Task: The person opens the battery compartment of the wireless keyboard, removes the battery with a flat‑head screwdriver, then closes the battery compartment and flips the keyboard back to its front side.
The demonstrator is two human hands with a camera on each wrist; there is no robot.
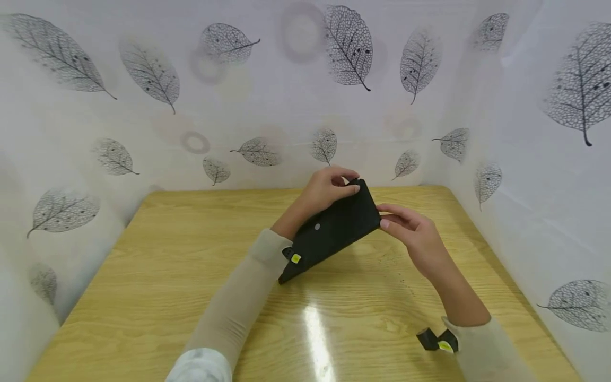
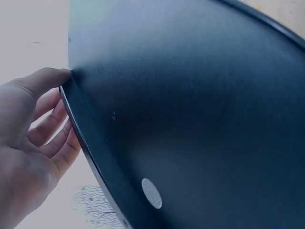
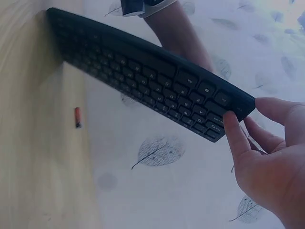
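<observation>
A black keyboard is held up at a tilt above the wooden table, its plain underside with a small round pale sticker towards the head view. Its low left end comes close to the tabletop. At the upper edge near the raised end, my left hand grips it, thumb on the underside and fingers behind. My right hand pinches the corner of that raised end between thumb and fingers. Rows of keys on the keyboard face the right wrist view. The left wrist view has the underside filling most of it.
On the wooden table in the right wrist view lies a small red and black cylinder, like a battery. A pale leaf-printed sheet hangs behind the table and along both sides.
</observation>
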